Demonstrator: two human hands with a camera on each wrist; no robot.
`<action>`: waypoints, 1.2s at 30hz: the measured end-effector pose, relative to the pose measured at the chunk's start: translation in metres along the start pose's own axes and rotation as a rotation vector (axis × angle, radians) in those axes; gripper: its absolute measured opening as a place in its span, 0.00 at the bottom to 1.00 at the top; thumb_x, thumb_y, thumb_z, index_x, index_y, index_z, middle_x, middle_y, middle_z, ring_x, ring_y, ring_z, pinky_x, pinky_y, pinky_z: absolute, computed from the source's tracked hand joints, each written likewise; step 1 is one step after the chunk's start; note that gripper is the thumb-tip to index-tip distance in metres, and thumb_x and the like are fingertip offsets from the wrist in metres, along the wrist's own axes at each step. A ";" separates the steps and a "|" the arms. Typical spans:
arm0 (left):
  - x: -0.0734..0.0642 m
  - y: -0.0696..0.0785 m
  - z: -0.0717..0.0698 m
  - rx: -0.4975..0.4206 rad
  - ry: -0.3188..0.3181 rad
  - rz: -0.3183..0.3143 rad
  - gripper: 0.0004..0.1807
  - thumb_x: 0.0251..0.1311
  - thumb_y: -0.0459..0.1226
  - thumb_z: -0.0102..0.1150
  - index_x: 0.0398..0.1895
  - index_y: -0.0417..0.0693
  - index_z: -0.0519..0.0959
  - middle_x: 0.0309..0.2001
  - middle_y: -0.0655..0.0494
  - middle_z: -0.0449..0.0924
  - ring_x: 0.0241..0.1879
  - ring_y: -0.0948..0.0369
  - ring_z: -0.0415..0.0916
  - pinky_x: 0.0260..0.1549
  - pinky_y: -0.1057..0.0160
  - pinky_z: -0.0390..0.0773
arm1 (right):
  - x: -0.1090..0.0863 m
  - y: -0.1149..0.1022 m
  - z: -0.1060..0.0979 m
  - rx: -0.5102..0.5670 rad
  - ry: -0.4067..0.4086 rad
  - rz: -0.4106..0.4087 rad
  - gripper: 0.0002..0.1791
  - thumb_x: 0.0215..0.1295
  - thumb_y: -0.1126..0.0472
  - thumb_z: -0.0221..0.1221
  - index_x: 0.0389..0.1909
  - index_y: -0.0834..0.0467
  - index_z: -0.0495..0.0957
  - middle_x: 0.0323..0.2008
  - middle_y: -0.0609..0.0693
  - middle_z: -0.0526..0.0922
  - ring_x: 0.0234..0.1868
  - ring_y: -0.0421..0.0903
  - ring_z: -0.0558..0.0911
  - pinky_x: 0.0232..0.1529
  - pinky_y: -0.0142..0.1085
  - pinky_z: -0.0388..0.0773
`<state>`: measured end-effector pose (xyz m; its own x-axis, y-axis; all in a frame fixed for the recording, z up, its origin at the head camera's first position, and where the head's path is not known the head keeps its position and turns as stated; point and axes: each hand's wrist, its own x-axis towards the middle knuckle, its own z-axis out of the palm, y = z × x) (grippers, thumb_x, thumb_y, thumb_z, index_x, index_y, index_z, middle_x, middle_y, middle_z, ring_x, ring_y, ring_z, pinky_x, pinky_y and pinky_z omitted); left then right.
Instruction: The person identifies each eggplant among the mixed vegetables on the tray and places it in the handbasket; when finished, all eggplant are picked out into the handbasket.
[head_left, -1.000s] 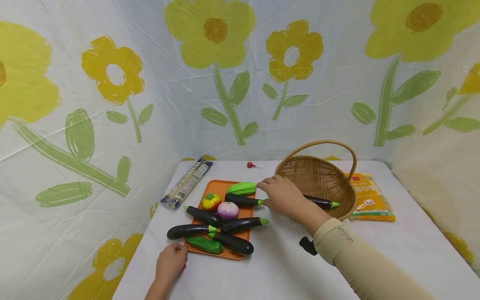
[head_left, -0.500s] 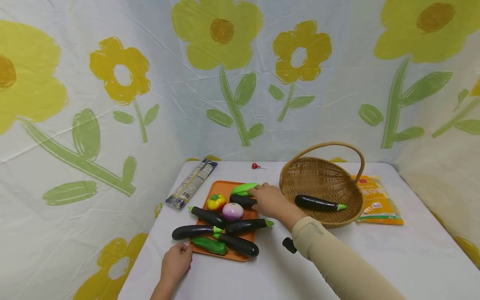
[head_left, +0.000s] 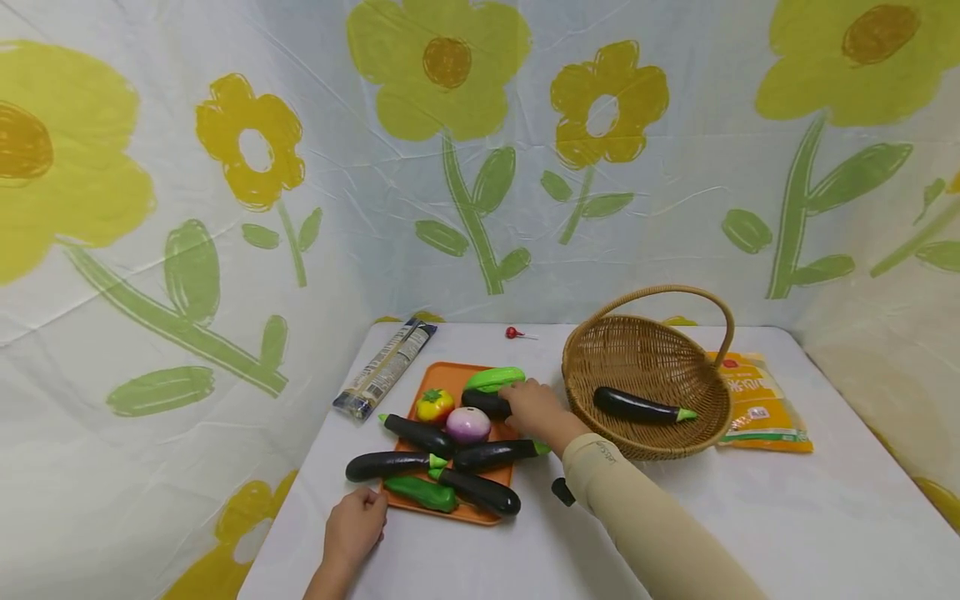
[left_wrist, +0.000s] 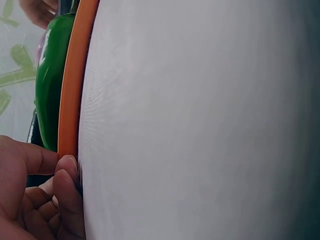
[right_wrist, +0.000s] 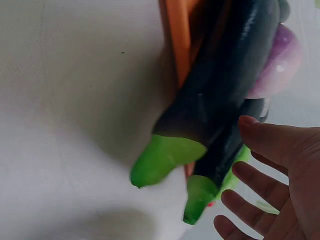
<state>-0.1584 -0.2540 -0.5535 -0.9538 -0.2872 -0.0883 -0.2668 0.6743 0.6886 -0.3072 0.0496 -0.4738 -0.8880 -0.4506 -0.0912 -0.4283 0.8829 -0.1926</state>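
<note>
My left hand [head_left: 356,525] pinches the near left corner of the orange tray [left_wrist: 72,85] between thumb and fingers, beside a green pepper [left_wrist: 52,75]. My right hand [head_left: 536,408] is over the tray's right side, at the stem end of a dark eggplant [head_left: 483,403]. In the right wrist view its thumb and fingers stand apart beside that eggplant's green stem [right_wrist: 200,197]. Several more eggplants [head_left: 491,454] lie across the tray with a purple onion [head_left: 468,425], a red-yellow tomato-like vegetable [head_left: 435,407] and a light green ridged vegetable [head_left: 495,379].
Right of the tray stands a tilted wicker basket [head_left: 622,350] with one eggplant [head_left: 633,406] in it. Behind it lies an orange food bag [head_left: 765,408]. A long narrow packet [head_left: 384,368] lies at the back left, and a red lollipop [head_left: 513,332] near the back edge.
My right hand has moved left from in front of the basket to the eggplant on the tray. My left hand stays at the tray's corner. The head view has shifted slightly.
</note>
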 end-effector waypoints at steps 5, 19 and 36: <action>-0.001 0.000 -0.001 -0.001 -0.001 0.001 0.11 0.64 0.38 0.52 0.26 0.45 0.79 0.13 0.60 0.74 0.14 0.61 0.73 0.21 0.59 0.68 | 0.008 0.003 0.012 0.002 -0.022 0.028 0.26 0.65 0.55 0.68 0.63 0.54 0.78 0.55 0.55 0.82 0.55 0.56 0.77 0.56 0.52 0.73; -0.001 -0.001 -0.001 0.005 -0.010 -0.014 0.11 0.65 0.39 0.53 0.27 0.44 0.80 0.15 0.61 0.75 0.14 0.61 0.74 0.22 0.59 0.68 | 0.019 0.007 0.027 -0.072 -0.017 0.066 0.23 0.65 0.57 0.67 0.60 0.54 0.79 0.49 0.55 0.84 0.51 0.55 0.79 0.53 0.52 0.74; 0.000 0.001 0.000 0.011 0.005 -0.001 0.11 0.65 0.38 0.53 0.27 0.45 0.80 0.14 0.61 0.75 0.14 0.61 0.74 0.23 0.59 0.68 | 0.017 0.010 0.028 -0.140 0.040 0.051 0.15 0.66 0.57 0.66 0.52 0.55 0.81 0.40 0.54 0.85 0.44 0.54 0.81 0.47 0.50 0.77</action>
<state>-0.1582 -0.2531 -0.5531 -0.9528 -0.2914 -0.0849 -0.2690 0.6813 0.6807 -0.3225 0.0472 -0.5044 -0.9138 -0.4020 -0.0574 -0.3995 0.9154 -0.0502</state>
